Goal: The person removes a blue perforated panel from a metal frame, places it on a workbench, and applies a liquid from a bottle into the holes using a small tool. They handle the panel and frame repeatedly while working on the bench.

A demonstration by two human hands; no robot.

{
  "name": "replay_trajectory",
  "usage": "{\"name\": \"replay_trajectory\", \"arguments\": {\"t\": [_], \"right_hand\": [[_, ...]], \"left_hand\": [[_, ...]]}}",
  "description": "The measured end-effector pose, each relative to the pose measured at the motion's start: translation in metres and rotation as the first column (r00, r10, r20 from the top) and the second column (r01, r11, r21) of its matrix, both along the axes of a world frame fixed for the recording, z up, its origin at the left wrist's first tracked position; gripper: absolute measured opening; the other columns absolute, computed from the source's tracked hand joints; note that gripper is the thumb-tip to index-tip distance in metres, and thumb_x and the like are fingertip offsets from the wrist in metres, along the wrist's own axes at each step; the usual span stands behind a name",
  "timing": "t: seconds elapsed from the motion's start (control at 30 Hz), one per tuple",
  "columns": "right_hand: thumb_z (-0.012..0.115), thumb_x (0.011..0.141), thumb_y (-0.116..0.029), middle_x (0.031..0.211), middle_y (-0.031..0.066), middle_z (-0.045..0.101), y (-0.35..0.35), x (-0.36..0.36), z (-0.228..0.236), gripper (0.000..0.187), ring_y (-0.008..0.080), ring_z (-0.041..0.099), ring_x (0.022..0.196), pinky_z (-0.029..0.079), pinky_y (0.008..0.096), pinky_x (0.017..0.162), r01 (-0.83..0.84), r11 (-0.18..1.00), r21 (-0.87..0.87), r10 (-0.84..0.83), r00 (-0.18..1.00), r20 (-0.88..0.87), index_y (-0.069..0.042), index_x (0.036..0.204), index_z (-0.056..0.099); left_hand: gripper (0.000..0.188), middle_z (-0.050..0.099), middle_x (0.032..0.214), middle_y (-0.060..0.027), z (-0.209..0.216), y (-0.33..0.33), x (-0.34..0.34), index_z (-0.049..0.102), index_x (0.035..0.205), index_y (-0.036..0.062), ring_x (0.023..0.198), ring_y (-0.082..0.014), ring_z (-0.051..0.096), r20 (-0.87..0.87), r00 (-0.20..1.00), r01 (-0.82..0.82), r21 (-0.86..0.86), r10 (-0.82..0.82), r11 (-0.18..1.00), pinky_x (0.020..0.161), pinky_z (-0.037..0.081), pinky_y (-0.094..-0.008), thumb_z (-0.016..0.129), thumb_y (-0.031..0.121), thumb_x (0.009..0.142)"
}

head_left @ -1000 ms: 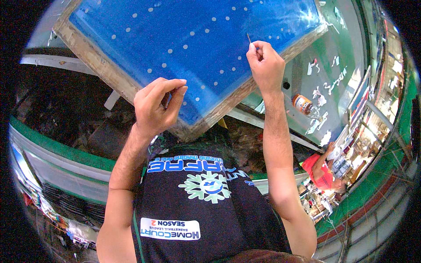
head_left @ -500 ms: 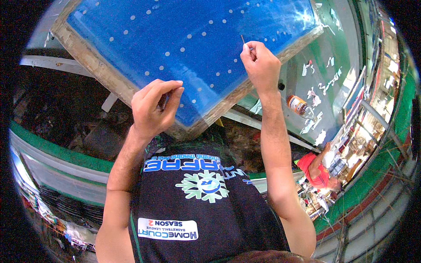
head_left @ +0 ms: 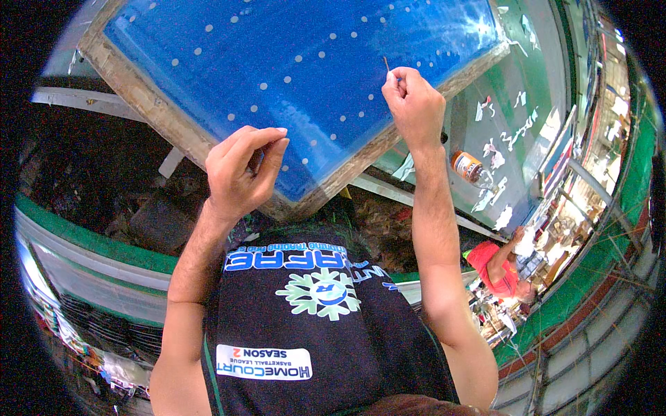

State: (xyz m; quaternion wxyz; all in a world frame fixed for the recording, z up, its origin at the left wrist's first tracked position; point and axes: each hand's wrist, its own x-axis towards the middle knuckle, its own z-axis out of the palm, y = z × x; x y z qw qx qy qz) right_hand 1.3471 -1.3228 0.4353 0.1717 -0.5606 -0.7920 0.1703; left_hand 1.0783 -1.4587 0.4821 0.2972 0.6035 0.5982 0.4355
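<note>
A wood-framed blue sheet or mesh (head_left: 208, 76), scattered with small pale dots, tilts across the upper part of the view with one corner against my body. My right hand (head_left: 415, 111) is closed in a pinch over its right side. A thin dark stick (head_left: 386, 64) points up from those fingers, away from me. Above the near left edge of the wooden frame (head_left: 159, 114), my left hand (head_left: 243, 170) has its thumb and forefinger pressed together. Anything between these fingertips is too small to make out.
To the right, a bottle with an orange label (head_left: 468, 166) lies on a green-grey table (head_left: 510, 90) among torn white paper scraps (head_left: 494, 156). Farther right is a person in a red top (head_left: 496, 267). Dark clutter (head_left: 146, 215) fills the space under the frame at left.
Both hands keep their pinch and almost their place. My right hand and its stick have shifted very slightly. The whole view has moved a little.
</note>
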Motion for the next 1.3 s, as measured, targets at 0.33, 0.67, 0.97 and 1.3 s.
{"name": "replay_trajectory", "arguments": {"t": [0.33,0.67,0.97,1.3], "right_hand": [[0.073,0.092,-0.018,0.072,0.0080,0.070,-0.0001,0.0038,-0.0018,0.009,0.0260,0.069,0.062,0.055,0.0397,0.056,-0.045,0.999,0.007,0.045,0.999,-0.008,-0.011,0.092,0.069],[0.074,0.093,-0.019,0.068,0.0058,0.067,0.0017,0.0007,-0.0035,0.010,0.0198,0.067,0.059,0.052,0.0355,0.056,-0.045,0.999,0.008,0.045,0.999,-0.014,-0.009,0.094,0.071],[0.073,0.093,-0.019,0.068,0.0064,0.067,0.0016,0.0012,-0.0027,0.011,0.0209,0.067,0.059,0.053,0.0358,0.056,-0.028,1.000,-0.007,0.028,0.999,-0.017,-0.008,0.094,0.072],[0.073,0.093,-0.019,0.070,0.0075,0.068,0.0014,0.0020,-0.0017,0.011,0.0218,0.068,0.060,0.053,0.0363,0.056,-0.006,1.000,-0.019,0.005,1.000,-0.019,-0.008,0.094,0.071]], "left_hand": [[0.015,0.064,0.071,-0.0059,0.0005,0.0001,0.0007,0.073,0.101,0.0030,0.054,-0.0130,0.053,-0.006,1.000,0.003,-0.006,-0.003,1.000,0.049,0.039,-0.0282,0.079,-0.001,0.087],[0.014,0.064,0.071,-0.0058,-0.0018,-0.0012,0.0015,0.073,0.100,0.0028,0.054,-0.0128,0.053,0.007,1.000,-0.006,-0.009,0.006,1.000,0.050,0.040,-0.0283,0.079,0.000,0.088],[0.014,0.065,0.073,-0.0068,-0.0023,-0.0022,0.0029,0.073,0.100,0.0026,0.056,-0.0132,0.055,0.008,1.000,-0.011,-0.019,0.011,1.000,0.050,0.041,-0.0286,0.079,0.000,0.088],[0.015,0.065,0.073,-0.0069,-0.0009,-0.0011,0.0034,0.073,0.101,0.0026,0.056,-0.0140,0.056,0.012,1.000,-0.009,-0.033,0.009,0.999,0.051,0.041,-0.0289,0.079,-0.001,0.088]]}}
